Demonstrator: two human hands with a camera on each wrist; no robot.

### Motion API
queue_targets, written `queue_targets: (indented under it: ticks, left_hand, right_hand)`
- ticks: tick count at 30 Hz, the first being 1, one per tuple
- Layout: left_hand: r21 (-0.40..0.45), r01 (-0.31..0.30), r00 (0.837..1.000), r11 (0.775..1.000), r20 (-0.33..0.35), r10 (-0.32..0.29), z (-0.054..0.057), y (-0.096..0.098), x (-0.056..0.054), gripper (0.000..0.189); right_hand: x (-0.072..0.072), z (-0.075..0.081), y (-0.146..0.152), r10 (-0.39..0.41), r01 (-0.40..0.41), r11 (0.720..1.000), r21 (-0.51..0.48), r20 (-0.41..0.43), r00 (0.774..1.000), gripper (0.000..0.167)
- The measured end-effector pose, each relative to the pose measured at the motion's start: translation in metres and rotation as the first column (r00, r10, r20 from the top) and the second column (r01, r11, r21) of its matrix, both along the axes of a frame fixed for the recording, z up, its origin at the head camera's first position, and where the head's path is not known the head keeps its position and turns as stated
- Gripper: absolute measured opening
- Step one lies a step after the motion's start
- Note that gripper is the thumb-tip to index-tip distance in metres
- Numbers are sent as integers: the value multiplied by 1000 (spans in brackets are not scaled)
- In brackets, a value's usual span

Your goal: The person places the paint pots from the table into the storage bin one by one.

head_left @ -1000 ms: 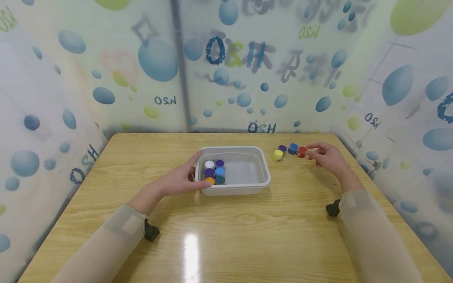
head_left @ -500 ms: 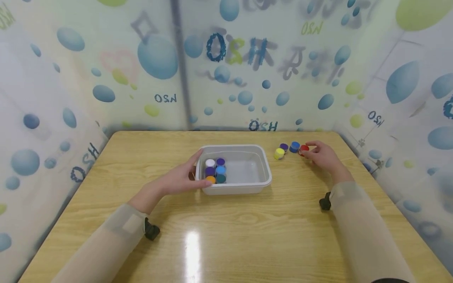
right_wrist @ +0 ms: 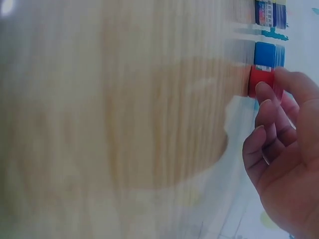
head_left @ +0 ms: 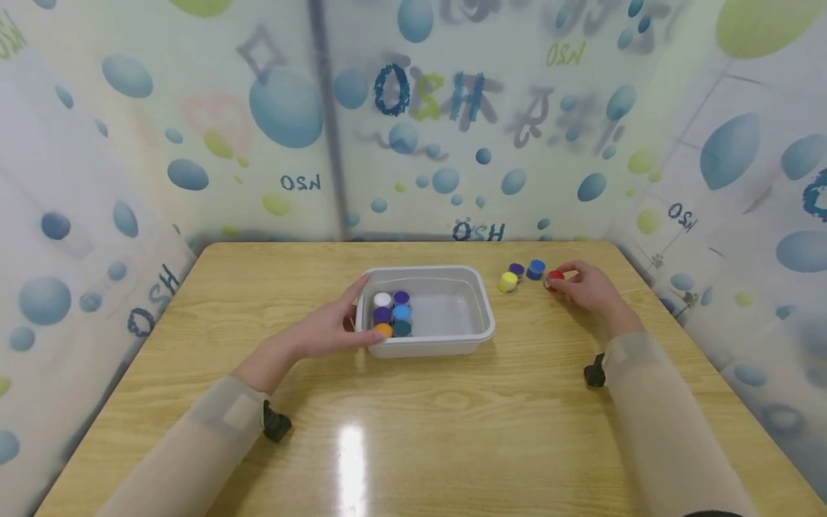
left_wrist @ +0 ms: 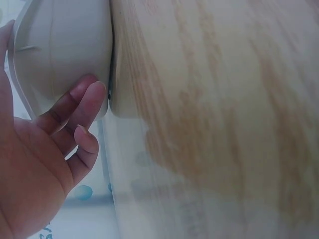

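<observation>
My right hand [head_left: 584, 287] pinches a small red-capped paint pot [head_left: 554, 278] between thumb and fingers at the table's back right. In the right wrist view the red pot [right_wrist: 260, 80] stands on the table, close to a blue pot [right_wrist: 265, 52]. My left hand [head_left: 329, 327] grips the left end of a pale plastic tub [head_left: 446, 339], thumb along the front rim. In the left wrist view its curled fingers [left_wrist: 89, 102] lie against the tub's outer wall [left_wrist: 75, 50]. Several pots fill the tub's left end in two columns, including white [head_left: 382, 300], light blue [head_left: 401, 313] and orange [head_left: 384, 330].
Left of the red pot stand a blue pot [head_left: 535, 269], a purple pot [head_left: 516, 270] and a yellow pot [head_left: 507, 282]. The wooden table [head_left: 452, 431] meets patterned curtain-like walls [head_left: 413, 179] at its back and sides.
My right hand has moved slightly left and closed its fingers round the red paint pot. The left hand and the tub stay in place.
</observation>
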State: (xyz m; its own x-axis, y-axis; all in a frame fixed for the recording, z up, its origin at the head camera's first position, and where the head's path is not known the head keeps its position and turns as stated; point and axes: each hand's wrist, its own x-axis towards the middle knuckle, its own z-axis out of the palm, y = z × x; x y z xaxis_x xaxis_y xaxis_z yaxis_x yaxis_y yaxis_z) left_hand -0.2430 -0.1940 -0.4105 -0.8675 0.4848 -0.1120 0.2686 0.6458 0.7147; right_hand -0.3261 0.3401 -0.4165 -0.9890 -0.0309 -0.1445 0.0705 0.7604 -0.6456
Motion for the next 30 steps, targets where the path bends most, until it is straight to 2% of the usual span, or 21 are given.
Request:
queue_targets:
  ticks: [8,15,22,30]
  left_hand:
    - [-8,-6,1000,1000,2,6,1,-1,0,122]
    - [-8,-6,1000,1000,10,6,2,0,1,123]
    - [-11,-13,1000,1000,5,13,2,0,2,122]
    - [-17,-8,1000,1000,6,9,2,0,1,123]
  right_hand:
    - [11,1,7,52,-51,998,25,-22,998,57]
    - [20,12,4,107,-106,994,13,-58,993,56]
    - [28,29,-17,168,-166,986,29,-103,980,48]
    - [37,45,-51,269,-272,962,-5,-143,953,38]
